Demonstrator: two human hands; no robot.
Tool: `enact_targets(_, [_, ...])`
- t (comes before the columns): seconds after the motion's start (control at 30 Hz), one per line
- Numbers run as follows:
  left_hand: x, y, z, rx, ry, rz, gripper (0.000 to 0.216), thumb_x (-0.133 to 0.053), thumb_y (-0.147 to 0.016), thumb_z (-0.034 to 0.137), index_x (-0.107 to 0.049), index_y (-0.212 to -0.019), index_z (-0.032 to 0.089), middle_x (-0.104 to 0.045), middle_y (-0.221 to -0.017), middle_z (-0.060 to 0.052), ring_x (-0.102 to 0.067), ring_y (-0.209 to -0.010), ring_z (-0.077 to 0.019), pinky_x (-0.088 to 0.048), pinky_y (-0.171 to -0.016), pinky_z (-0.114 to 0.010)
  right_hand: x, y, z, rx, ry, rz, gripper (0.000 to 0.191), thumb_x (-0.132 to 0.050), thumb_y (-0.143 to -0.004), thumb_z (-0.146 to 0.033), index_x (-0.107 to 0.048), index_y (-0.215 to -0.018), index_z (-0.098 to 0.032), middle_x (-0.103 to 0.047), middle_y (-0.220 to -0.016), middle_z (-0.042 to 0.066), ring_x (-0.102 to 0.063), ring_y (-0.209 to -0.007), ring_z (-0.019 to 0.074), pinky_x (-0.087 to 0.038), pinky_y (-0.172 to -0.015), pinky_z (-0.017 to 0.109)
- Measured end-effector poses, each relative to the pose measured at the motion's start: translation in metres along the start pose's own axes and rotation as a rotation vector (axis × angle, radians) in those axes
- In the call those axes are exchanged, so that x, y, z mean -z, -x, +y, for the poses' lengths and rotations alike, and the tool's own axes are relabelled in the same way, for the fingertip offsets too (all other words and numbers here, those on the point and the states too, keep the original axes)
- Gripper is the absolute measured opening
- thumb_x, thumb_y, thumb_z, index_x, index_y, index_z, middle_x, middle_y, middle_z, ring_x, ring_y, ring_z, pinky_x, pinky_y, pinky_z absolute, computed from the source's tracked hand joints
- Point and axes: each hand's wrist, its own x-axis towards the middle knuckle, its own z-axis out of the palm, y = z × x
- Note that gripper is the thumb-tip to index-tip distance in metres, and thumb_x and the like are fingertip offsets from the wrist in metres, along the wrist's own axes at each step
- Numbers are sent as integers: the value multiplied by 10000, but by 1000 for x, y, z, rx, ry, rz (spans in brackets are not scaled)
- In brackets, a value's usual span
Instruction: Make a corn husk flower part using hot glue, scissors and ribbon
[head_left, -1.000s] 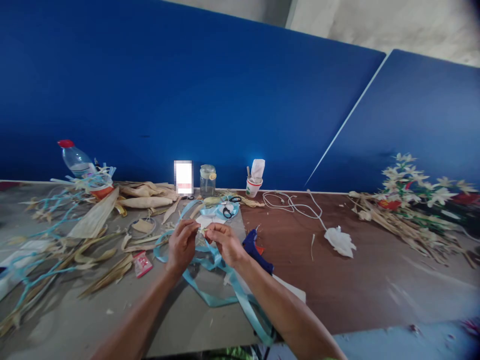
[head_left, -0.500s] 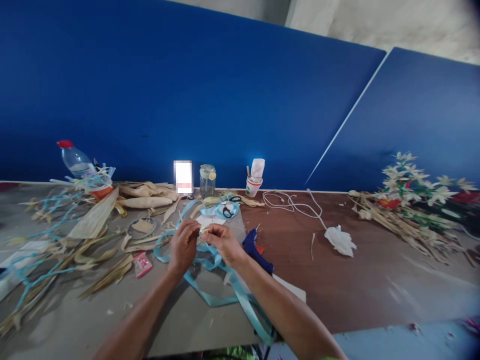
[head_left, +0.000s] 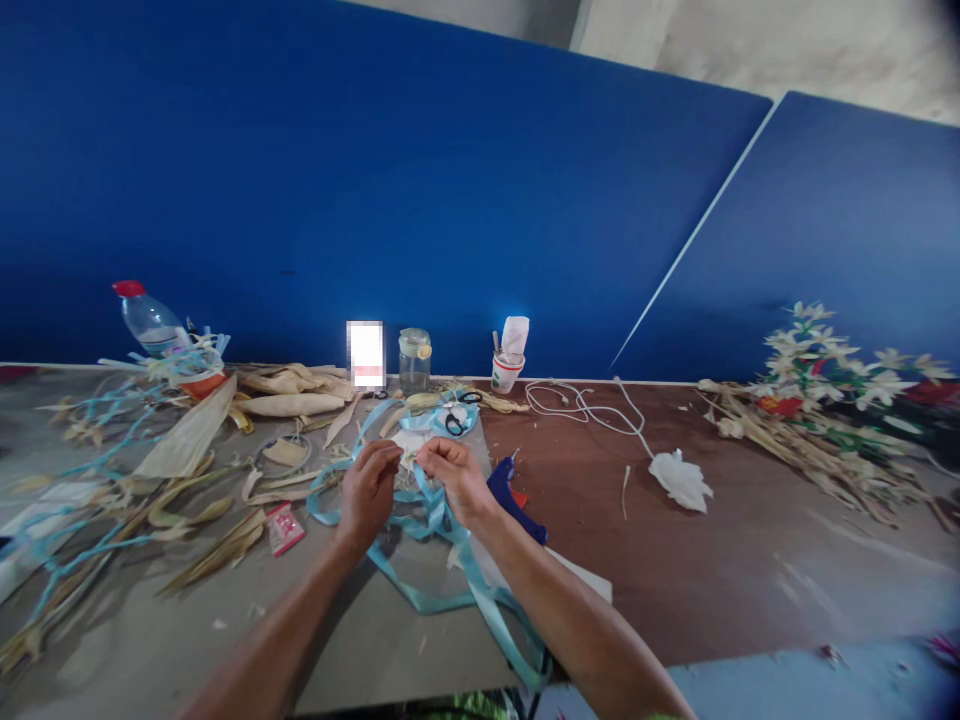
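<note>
Left hand and right hand both pinch-grip a small pale husk piece, long axis running hand-to-hand; blue ribbon trails below grip.

Both bare forearms reach forward and converge, the wrists angling inward. The left hand is curled, its back facing up, fingertips pinched together toward the right. The right hand mirrors it, fingers bent and pinched toward the left. The fingertips of the two hands nearly meet.
</note>
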Motion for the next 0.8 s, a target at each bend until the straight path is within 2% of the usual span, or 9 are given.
enact_targets(0.2, [-1,-1,2,15,19,22,150,-523,-749,139,-650,-787,209,-645,-843,-58,-591,-765,-178,-477,-664,-285,-4,1,0,-9,1,19,259,-711,-618,-380,-566,-572,-170,-436,-479,-58,-327,-471,70,-230,-461,222])
enact_targets(0.5, [-2,1,3,-2,-7,29,186,-503,-753,114,-648,-809,215,-650,-866,-57,-599,-808,-187,-473,-707,-298,-5,0,2,-25,-20,8,140,-654,-607,-282,-589,-564,-166,-468,-480,-50,-337,-478,74,-227,-480,227])
enact_targets(0.8, [-4,1,-1,-7,-7,52,165,-491,-757,122,-633,-808,188,-650,-859,-54,-609,-769,-169,-495,-610,-258,0,-3,7,-37,-56,15,141,-693,-608,-272,-611,-574,-163,-478,-478,-52,-356,-472,70,-243,-470,218])
